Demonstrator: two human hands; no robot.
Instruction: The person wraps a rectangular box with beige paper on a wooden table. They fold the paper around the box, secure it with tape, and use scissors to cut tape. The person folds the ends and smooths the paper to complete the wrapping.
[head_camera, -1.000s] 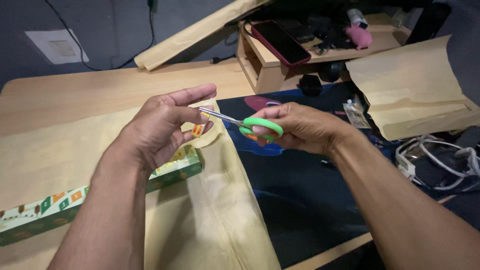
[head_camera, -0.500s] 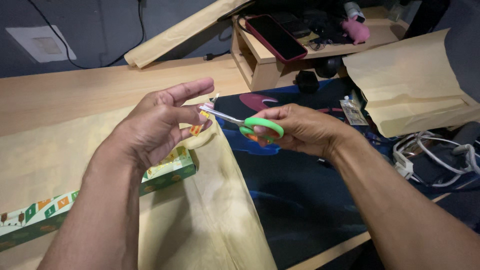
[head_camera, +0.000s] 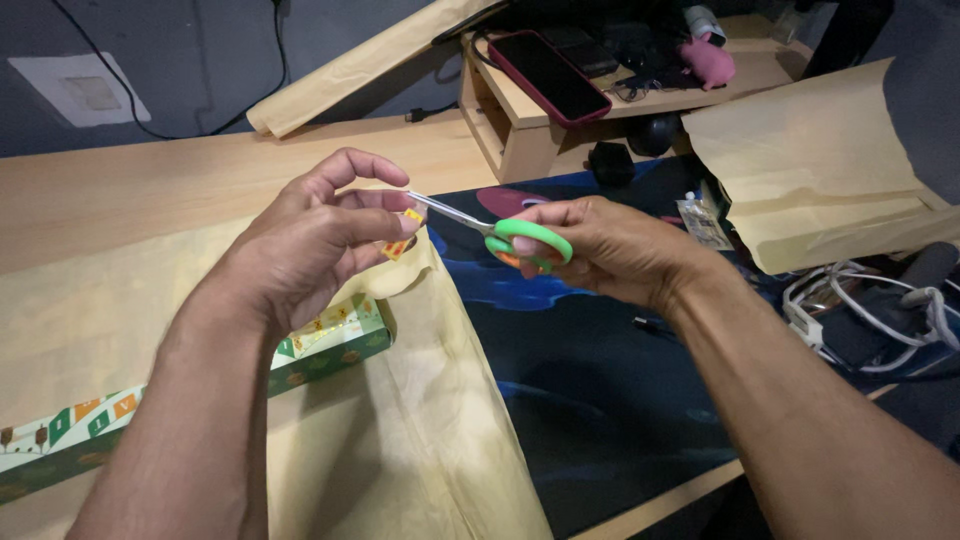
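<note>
Wooden desk (head_camera: 150, 170) under tan paper (head_camera: 420, 440), dark mat (head_camera: 600, 380) to the right, right hand (head_camera: 600, 245) clamped on green scissors (head_camera: 520, 240), left hand (head_camera: 310, 245) pinching orange scrap (head_camera: 405, 232), patterned box (head_camera: 330, 340) beneath, cables (head_camera: 870, 310) near desk edge.

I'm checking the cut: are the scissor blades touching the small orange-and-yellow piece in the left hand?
Cannot tell. In the head view the scissors point their blades at the small piece pinched in the left hand, but the fingers hide the blade tips.
</note>
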